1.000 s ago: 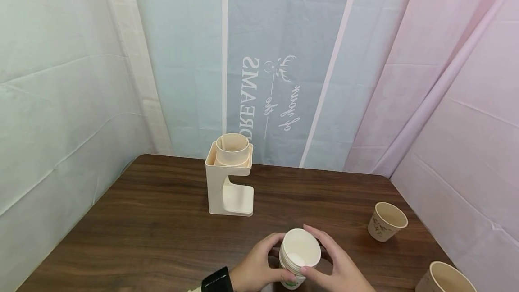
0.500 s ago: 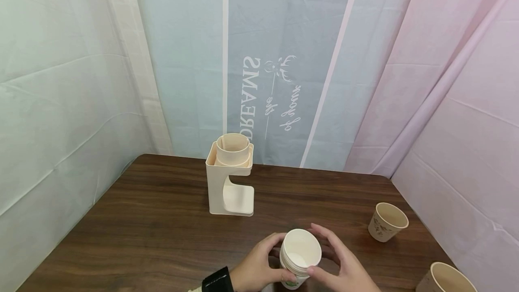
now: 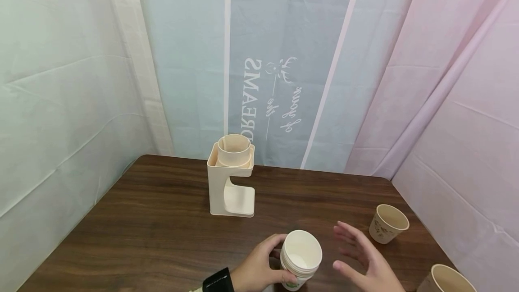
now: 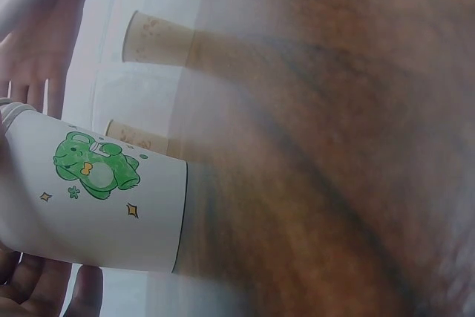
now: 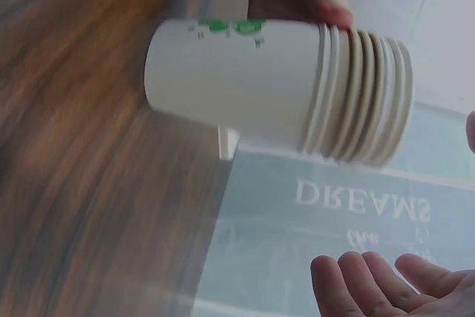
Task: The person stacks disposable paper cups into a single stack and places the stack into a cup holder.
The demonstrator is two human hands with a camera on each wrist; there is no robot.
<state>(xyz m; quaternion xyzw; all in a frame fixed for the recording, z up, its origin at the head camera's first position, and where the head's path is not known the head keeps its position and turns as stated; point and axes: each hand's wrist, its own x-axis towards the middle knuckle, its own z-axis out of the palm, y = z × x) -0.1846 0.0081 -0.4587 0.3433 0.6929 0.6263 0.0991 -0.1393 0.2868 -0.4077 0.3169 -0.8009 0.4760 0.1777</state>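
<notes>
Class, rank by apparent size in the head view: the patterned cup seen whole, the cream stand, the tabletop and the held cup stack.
1. Tabletop
2. Cream stand
3. Held cup stack
4. Patterned cup
Nearness may enlarge the stack; true sizes may differ.

Stack of white paper cups (image 3: pixel 301 258), nested, upright, mouth up; green bear (image 4: pixel 96 165) printed on side; base seemingly on table (image 3: pixel 162 220).

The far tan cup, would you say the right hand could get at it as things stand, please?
Probably yes: the right hand holds nothing, the far tan cup stands close by, and the head view shows nothing between them.
</notes>
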